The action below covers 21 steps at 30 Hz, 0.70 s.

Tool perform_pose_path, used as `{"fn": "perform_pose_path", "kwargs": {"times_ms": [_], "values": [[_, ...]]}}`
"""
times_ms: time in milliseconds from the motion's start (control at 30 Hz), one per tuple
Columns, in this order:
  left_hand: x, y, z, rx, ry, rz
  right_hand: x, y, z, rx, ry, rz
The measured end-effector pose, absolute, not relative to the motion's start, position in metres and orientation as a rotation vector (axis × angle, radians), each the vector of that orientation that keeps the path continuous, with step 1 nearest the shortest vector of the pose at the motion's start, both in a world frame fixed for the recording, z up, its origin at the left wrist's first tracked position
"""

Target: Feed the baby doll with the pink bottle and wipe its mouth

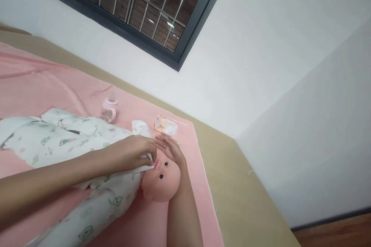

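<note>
A baby doll (160, 181) lies on a pink sheet (37, 85), dressed in a white patterned sleepsuit (72, 135). My left hand (136, 152) is closed in a pinch on the white collar fabric at the doll's chin. My right hand (169, 148) lies with fingers stretched out against the far side of the doll's head, its forearm running under the head.
A small pink baby bottle (109, 109) stands on the sheet behind the doll. A small white folded cloth item (165, 125) lies near the sheet's far corner. The tan mattress edge (240, 193) runs along the white walls; a barred window (139, 4) is above.
</note>
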State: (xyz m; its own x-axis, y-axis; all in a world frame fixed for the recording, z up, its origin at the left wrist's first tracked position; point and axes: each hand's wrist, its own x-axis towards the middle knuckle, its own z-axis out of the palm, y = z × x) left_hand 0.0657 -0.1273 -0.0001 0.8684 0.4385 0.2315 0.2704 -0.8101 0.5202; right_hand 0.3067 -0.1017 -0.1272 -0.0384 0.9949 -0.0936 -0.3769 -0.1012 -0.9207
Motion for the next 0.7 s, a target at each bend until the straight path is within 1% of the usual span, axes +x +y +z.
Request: {"fn": "perform_pose_path", "kwargs": {"times_ms": [267, 700], "values": [[0.070, -0.127, -0.016, 2.537, 0.460, 0.484, 0.305, -0.101, -0.126, -0.989, -0.880, 1.442], [0.069, -0.125, -0.015, 2.665, 0.567, 0.388, 0.305, -0.101, -0.126, -1.003, -0.872, 1.443]]}}
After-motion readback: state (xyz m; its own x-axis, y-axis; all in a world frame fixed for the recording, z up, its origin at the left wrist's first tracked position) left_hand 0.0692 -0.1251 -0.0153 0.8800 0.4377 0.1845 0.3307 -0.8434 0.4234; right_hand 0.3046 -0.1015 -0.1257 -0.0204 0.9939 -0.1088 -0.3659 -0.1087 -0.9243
